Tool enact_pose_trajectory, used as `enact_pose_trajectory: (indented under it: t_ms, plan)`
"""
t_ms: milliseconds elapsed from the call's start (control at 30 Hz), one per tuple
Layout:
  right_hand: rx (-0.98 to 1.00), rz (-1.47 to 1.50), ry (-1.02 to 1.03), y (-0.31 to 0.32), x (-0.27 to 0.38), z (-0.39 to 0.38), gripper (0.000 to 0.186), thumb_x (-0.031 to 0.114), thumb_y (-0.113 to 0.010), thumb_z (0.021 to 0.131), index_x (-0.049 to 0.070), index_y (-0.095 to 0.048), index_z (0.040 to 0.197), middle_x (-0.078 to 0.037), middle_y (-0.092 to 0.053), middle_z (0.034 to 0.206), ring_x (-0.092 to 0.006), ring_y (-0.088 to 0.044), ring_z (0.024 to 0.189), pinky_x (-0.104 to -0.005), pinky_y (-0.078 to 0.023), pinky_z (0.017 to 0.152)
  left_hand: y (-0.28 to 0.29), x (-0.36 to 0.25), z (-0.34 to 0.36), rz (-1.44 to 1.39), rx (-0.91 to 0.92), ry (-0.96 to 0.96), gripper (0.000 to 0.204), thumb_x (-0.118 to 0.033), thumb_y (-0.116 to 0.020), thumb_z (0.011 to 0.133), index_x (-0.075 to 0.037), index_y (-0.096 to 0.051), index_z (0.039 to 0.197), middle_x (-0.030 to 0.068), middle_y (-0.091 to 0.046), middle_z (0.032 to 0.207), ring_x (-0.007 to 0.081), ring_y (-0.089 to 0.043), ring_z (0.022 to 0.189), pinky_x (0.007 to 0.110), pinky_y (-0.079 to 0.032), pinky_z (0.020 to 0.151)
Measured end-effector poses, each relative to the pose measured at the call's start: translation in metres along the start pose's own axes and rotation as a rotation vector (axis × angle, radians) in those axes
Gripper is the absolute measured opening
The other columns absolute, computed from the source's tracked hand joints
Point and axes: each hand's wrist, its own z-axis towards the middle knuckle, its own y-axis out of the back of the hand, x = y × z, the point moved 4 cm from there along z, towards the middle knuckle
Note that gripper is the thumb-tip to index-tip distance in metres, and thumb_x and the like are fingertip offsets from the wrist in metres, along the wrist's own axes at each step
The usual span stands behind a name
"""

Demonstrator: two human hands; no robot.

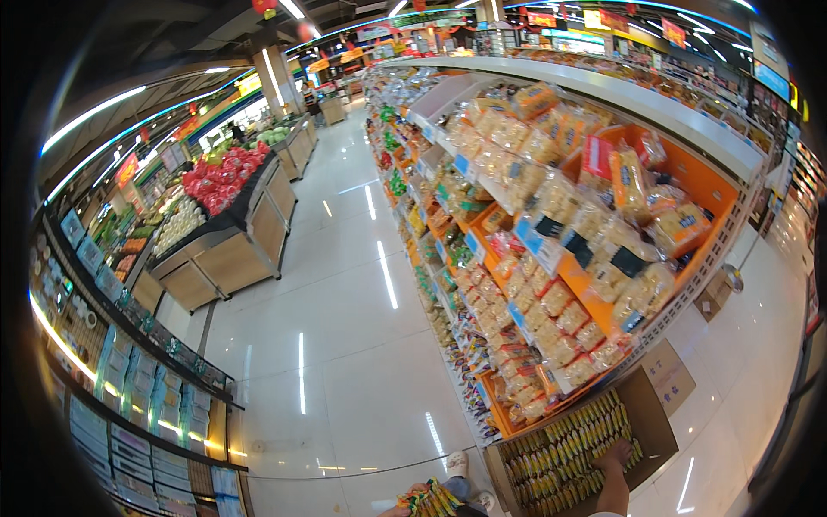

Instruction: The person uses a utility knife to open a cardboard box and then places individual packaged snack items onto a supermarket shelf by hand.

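An open cardboard box (495,472) stands on the floor at the bottom, tightly lined with rows of slim yellow-green snack packets (560,457). My right hand (614,455) reaches down into its right side and touches the packets; its fingertips are too small and partly hidden to show a grip. Left of the box, at the lower edge, my left hand (399,510) is closed on a bunch of similar yellow-green packets (435,500). Part of that hand is cut off by the picture's edge.
Beside the box rises a long tiered shelf (594,302) with orange trays of bagged snacks. A chilled display case (146,388) runs along the left. Farther off stands a wooden produce stand (228,263) with red-wrapped goods. Shiny tiled floor (345,345) lies between.
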Motion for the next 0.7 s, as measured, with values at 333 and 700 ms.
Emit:
enact_pose_trajectory:
  t_ms: [333,700]
  plan:
    - [0.042,-0.074,-0.096,-0.009,0.011,0.019,0.134,0.070,-0.078,0.052,0.003,-0.008,0.145,-0.016,-0.016,0.149,-0.0312,-0.015,0.139,-0.0441,-0.016,0.112,0.016,-0.026,0.012,-0.125,-0.064,-0.146,0.080,-0.029,-0.077,0.075,-0.017,-0.033,0.141,0.0086,-0.043,0.136,0.0297,-0.047,0.122,0.051,-0.046,0.096]
    - [-0.532,0.333,-0.266,0.049,0.005,-0.137,0.110,0.046,-0.081,0.056,0.005,-0.021,0.139,-0.015,-0.024,0.143,-0.0296,-0.026,0.131,-0.0457,-0.018,0.109,0.086,-0.158,0.037,-0.203,-0.089,-0.191,0.077,-0.031,-0.075,0.077,-0.017,-0.035,0.141,0.0080,-0.045,0.136,0.0298,-0.049,0.121,0.053,-0.048,0.093]
